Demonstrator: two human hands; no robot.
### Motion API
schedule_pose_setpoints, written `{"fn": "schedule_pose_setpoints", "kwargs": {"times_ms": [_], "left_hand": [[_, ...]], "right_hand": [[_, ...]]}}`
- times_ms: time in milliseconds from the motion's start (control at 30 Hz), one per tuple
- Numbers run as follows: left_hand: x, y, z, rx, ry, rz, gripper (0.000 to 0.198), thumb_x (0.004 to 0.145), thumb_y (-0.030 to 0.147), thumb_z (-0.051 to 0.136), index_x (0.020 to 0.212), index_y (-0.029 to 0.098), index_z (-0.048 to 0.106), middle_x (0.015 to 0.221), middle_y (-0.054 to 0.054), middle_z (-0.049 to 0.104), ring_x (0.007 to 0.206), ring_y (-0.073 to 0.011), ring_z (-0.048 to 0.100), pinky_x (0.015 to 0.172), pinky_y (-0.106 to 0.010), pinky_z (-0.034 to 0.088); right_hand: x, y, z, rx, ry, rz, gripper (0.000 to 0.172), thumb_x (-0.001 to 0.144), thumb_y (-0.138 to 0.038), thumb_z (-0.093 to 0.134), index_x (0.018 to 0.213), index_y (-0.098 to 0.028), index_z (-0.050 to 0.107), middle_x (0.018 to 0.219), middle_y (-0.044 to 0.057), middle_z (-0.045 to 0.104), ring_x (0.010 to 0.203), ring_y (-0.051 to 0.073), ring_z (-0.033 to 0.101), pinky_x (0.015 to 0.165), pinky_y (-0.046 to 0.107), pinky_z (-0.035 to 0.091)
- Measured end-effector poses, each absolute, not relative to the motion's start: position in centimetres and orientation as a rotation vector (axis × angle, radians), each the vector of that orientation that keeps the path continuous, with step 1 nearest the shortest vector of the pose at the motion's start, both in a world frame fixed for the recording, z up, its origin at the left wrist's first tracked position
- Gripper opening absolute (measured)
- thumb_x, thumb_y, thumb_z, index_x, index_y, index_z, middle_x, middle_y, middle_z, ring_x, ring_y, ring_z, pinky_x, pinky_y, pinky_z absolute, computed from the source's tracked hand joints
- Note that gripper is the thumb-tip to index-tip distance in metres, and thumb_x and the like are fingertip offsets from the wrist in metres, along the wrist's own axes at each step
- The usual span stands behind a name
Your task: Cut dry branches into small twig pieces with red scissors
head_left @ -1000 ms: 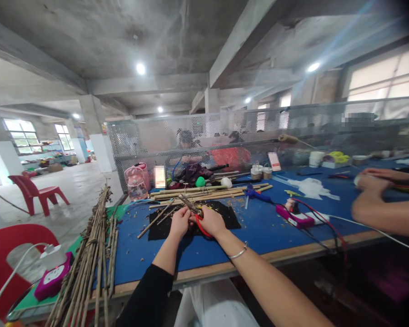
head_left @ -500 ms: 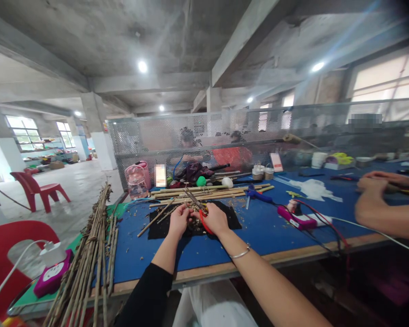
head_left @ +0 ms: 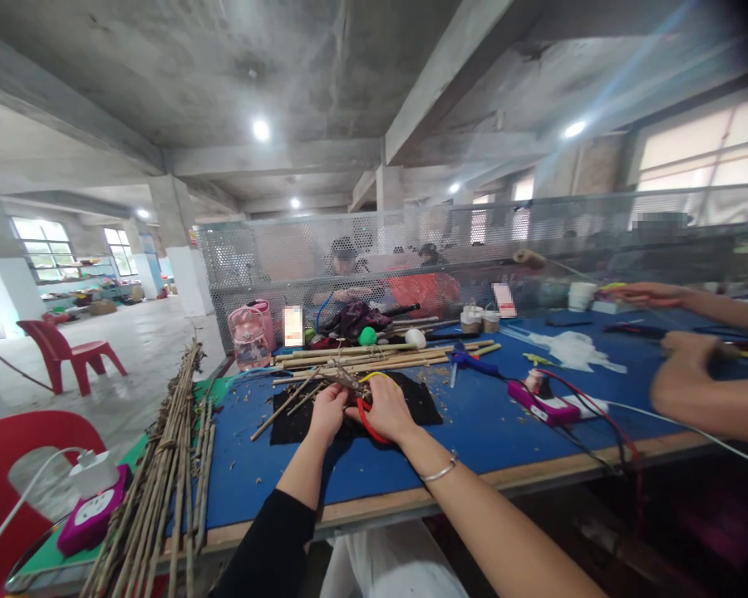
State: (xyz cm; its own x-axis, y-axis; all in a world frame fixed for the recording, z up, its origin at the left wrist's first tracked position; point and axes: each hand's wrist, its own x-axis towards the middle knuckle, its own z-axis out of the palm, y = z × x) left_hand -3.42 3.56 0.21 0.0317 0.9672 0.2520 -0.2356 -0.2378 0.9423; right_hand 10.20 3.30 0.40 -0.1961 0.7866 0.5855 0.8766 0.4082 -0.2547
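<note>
Over a black cloth (head_left: pixel 422 404) on the blue table, my right hand (head_left: pixel 389 409) is closed around scissors (head_left: pixel 366 420) with red and yellow handles. Their blades point left, close to the fingers of my left hand (head_left: pixel 327 413). That left hand is closed in a pinch; thin twig-like bits show by its fingertips, but what it grips is too small to make out. Thin sticks (head_left: pixel 285 413) lie on the cloth's left side, among scattered brown chips. Behind both hands lies a row of longer bamboo sticks (head_left: pixel 405 359).
A bundle of long branches (head_left: pixel 162 465) leans over the table's left end, near a purple power socket (head_left: pixel 93 519). To the right are a blue glue gun (head_left: pixel 474 359), a purple power strip (head_left: pixel 545 404) with cables, and a co-worker's arms (head_left: pixel 698 390). A perforated metal screen (head_left: pixel 262 257) stands behind.
The scissors have swung down, their blades now pointing left toward my left fingers instead of up. At the right, one of the co-worker's hands has reached farther back across the table.
</note>
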Motion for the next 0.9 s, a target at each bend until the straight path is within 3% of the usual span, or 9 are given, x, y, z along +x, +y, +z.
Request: {"fn": "schedule_pose_setpoints", "kwargs": {"times_ms": [200, 400, 900], "left_hand": [[-3.22, 3.78, -0.53, 1.283, 0.897, 1.417, 0.027, 0.067, 0.036, 0.062, 0.078, 0.012, 0.063, 0.073, -0.007, 0.067, 0.064, -0.0158, 0.060, 0.062, -0.026, 0.047], [-3.02, 3.81, -0.54, 1.234, 0.830, 1.392, 0.030, 0.065, 0.039, 0.063, 0.078, 0.012, 0.062, 0.070, -0.006, 0.066, 0.059, -0.0141, 0.059, 0.057, -0.024, 0.045], [-3.32, 3.78, -0.25, 1.211, 0.872, 1.413, 0.027, 0.067, 0.040, 0.060, 0.071, 0.013, 0.056, 0.056, 0.002, 0.055, 0.039, -0.0056, 0.042, 0.042, -0.019, 0.034]], "right_hand": [[10.39, 3.26, 0.48, -1.411, -2.011, -0.208, 0.052, 0.067, -0.059, 0.054, 0.095, -0.016, 0.048, 0.098, 0.011, 0.055, 0.095, 0.024, 0.049, 0.078, 0.034, 0.035], [10.36, 3.11, 0.79, -1.488, -2.029, -0.076, 0.045, 0.069, -0.060, 0.052, 0.086, -0.018, 0.048, 0.085, 0.007, 0.060, 0.078, 0.020, 0.057, 0.065, 0.028, 0.037], [10.09, 2.75, 1.10, -1.632, -2.023, 0.055, 0.050, 0.070, -0.067, 0.045, 0.088, -0.020, 0.050, 0.083, 0.008, 0.065, 0.079, 0.023, 0.062, 0.062, 0.028, 0.038]]}}
